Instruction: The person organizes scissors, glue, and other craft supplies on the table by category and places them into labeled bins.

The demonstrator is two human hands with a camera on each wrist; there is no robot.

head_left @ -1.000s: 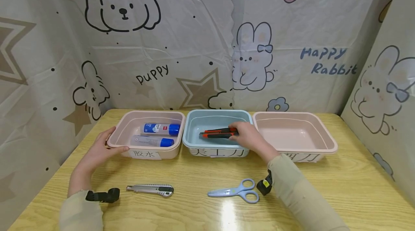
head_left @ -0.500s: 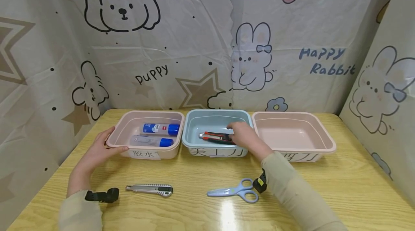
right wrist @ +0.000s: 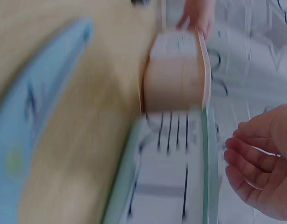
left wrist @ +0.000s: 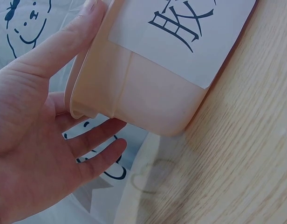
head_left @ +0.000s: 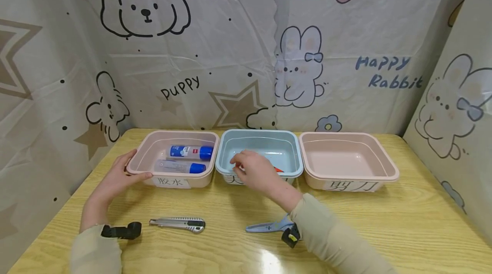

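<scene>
My left hand [head_left: 115, 182] holds the front left corner of a pink bin [head_left: 210, 176], thumb along the front rim and fingers at the side. Inside that bin lie two blue-capped glue tubes [head_left: 190, 152]. Over the front rim of the blue bin [head_left: 261, 139] is my right hand [head_left: 255, 170], its fingers loosely bent and holding nothing. A red bit of a box cutter [head_left: 278, 170] shows in the blue bin; the hand hides the rest. The right wrist view shows the same right hand [right wrist: 262, 161] beside the labelled wall of the blue bin [right wrist: 167, 172].
A grey box cutter [head_left: 178, 224] lies on the table in front of the left bin. Blue scissors [head_left: 265, 227] lie nearby, their handles partly covered by the right sleeve and wrist camera. Another pink bin [head_left: 334, 184] with a label stands at the right.
My right hand has let go of the red and black box cutter in the blue bin, then moved left and toward the front rim. The left hand stays at its bin.
</scene>
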